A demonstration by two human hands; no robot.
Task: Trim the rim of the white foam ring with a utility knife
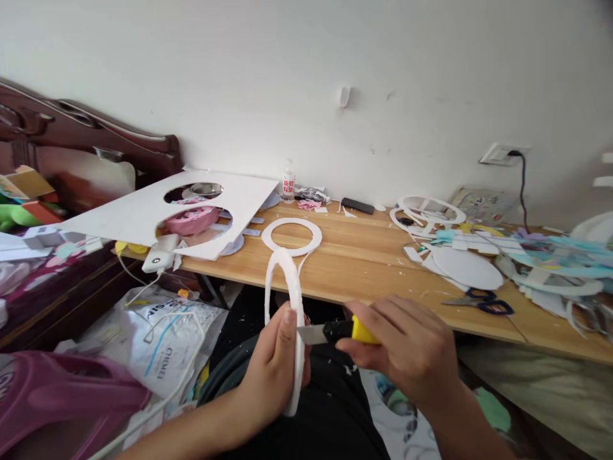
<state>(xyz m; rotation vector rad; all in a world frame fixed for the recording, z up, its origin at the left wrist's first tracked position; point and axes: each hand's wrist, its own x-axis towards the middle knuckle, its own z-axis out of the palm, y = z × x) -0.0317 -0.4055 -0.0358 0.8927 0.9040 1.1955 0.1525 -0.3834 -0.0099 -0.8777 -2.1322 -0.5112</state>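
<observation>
My left hand [272, 370] grips a white foam ring [290, 287], held edge-on and upright over my lap. My right hand [407, 348] holds a yellow and black utility knife [335, 332]. Its metal blade points left and touches the ring's rim just beside my left thumb. A second white foam ring [292, 236] lies flat on the wooden table [364, 262] just beyond.
A large white foam board [143, 211] with round cut-outs lies at the table's left end. Blue-handled scissors [481, 301], a white disc [467, 268], foam offcuts and coloured paper scraps crowd the right. A glue bottle [288, 185] stands by the wall. Bags lie on the floor at left.
</observation>
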